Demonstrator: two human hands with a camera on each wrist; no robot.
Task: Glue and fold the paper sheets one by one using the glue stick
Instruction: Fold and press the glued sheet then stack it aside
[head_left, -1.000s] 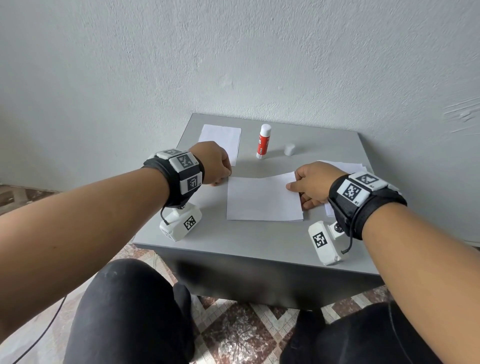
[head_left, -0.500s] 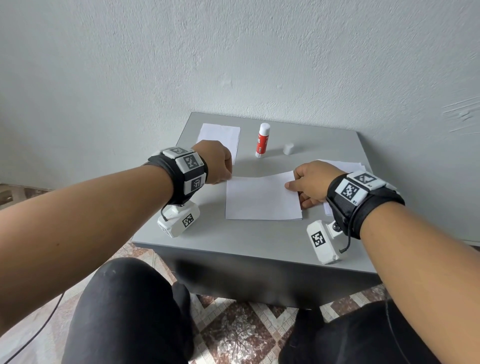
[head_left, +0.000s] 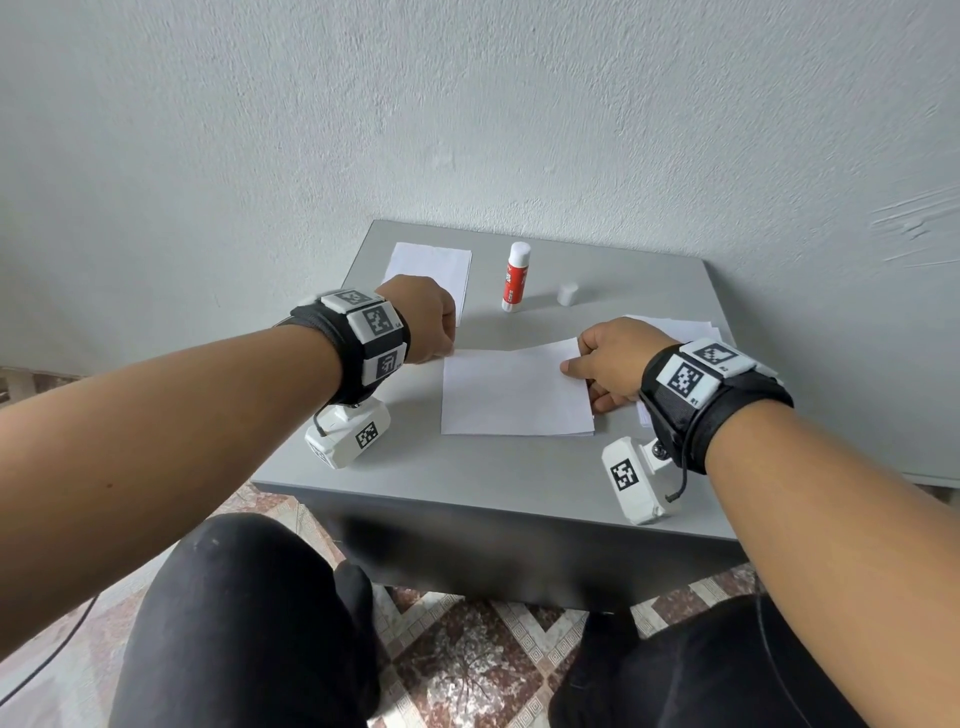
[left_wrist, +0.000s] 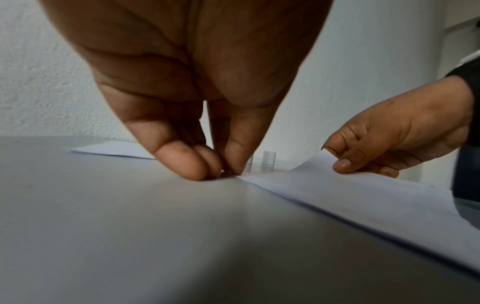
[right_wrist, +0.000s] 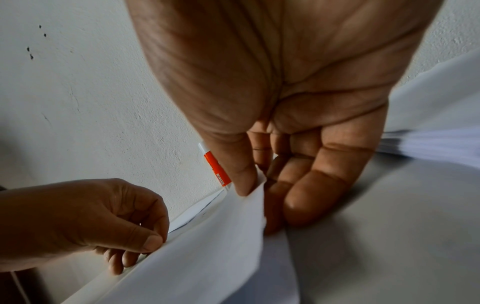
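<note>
From the head cam, I had the folded sheet (head_left: 514, 395) in the middle of the grey table (head_left: 467, 483), fold towards me, loose edges at the far side. My left hand (head_left: 423, 319) was curled at the far left corner and my right hand (head_left: 613, 358) at the far right one, I'd say so the two layers would line up before the glue grabbed. The glue stick (head_left: 516, 278) stood upright behind the sheet with its cap (head_left: 568, 293) off beside it, handy for the next sheet. One finished piece (head_left: 431, 270) lay back left, and the stack of fresh sheets (head_left: 680, 332) sat under my right wrist.

Left wrist cam: my fingertips (left_wrist: 182, 162) were bunched, pinching that corner down against the table.

Right wrist cam: thumb (right_wrist: 241, 170) on top, fingers underneath, nipping the corner of the upper layer, which was lifted a bit off the lower one. Probably that side wasn't pressed shut yet, so I figured the fold was nearly done but not sealed.
</note>
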